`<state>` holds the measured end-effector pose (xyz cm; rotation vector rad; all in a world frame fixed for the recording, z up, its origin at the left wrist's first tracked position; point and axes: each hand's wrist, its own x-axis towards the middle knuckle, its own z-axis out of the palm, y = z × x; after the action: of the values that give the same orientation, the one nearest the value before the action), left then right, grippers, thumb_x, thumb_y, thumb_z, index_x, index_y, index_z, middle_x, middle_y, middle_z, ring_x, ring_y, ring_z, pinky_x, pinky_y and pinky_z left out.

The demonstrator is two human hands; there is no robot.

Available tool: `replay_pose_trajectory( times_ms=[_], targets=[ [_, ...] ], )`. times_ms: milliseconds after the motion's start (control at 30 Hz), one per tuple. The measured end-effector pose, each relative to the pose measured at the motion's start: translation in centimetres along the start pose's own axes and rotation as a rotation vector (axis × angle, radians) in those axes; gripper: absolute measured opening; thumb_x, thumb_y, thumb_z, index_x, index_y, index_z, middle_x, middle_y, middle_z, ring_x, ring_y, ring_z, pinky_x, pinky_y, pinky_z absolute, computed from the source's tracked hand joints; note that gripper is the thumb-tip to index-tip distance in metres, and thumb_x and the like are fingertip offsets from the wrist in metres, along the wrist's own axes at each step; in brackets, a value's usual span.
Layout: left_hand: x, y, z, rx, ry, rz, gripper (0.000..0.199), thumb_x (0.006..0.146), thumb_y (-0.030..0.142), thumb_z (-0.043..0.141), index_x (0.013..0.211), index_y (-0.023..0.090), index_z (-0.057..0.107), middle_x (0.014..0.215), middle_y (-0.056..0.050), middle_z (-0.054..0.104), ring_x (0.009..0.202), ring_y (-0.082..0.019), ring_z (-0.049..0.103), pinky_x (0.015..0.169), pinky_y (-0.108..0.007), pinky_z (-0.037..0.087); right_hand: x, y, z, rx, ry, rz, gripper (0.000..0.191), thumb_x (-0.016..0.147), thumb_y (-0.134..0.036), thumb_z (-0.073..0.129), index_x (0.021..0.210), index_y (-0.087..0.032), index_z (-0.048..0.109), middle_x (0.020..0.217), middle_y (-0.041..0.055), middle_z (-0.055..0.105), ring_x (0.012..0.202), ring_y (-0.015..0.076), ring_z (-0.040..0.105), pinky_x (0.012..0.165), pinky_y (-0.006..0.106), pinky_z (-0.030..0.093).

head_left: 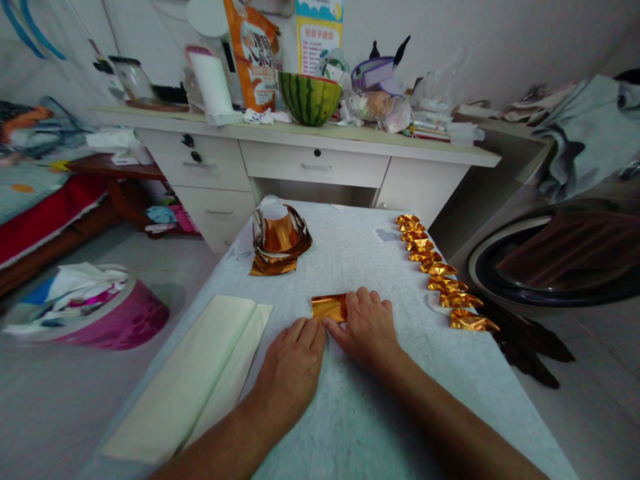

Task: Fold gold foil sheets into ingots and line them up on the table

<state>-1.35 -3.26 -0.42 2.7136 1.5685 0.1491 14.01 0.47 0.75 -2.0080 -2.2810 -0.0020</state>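
Observation:
A small rectangle of gold foil paper (329, 308) lies folded on the cloth-covered table in front of me. My left hand (296, 357) is closed, with its fingertips at the near left edge of the foil. Over the right end of that same piece, my right hand (369, 327) has its fingers bent and pressed down, thumb along the near edge. Part of the foil is hidden under the right fingers. Several folded gold foil ingots (440, 285) stand in a row along the table's right side. A stack of loose gold foil sheets (280, 235) curls up at the back left.
Folded pale paper (200, 373) lies on the table's left side. Behind stands a white desk (320, 148) bearing half a watermelon (310, 99), an orange bag (254, 60) and clutter. A pink bin (125, 320) is on the floor at left, a washing machine (485, 260) at right.

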Motion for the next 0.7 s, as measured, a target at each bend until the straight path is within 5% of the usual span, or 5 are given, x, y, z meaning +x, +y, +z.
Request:
replay_pose_trajectory(
  times_ms=[267,700],
  targets=[
    [0.2,-0.1,-0.7,0.008,-0.021,0.008,0.032,0.086,0.004,0.043,0.108,0.013,0.064,0.114,-0.011,0.065,0.102,-0.026,0.058,0.084,-0.041,0.052,0.0,0.7,-0.2,0.058,-0.026,0.008,0.037,0.084,-0.051,0.056,0.101,-0.019,0.052,0.099,0.0104,0.058,0.093,0.0269,0.050,0.079,0.038,0.033],
    [0.2,0.0,-0.8,0.011,-0.039,-0.003,0.030,0.085,0.004,0.043,0.102,0.014,0.065,0.113,-0.012,0.065,0.102,-0.026,0.058,0.082,-0.041,0.051,0.1,3.5,-0.3,0.145,-0.062,0.051,0.036,0.083,-0.039,0.058,0.113,-0.022,0.049,0.105,0.0085,0.057,0.098,0.0267,0.051,0.080,0.037,0.032]
  ],
)
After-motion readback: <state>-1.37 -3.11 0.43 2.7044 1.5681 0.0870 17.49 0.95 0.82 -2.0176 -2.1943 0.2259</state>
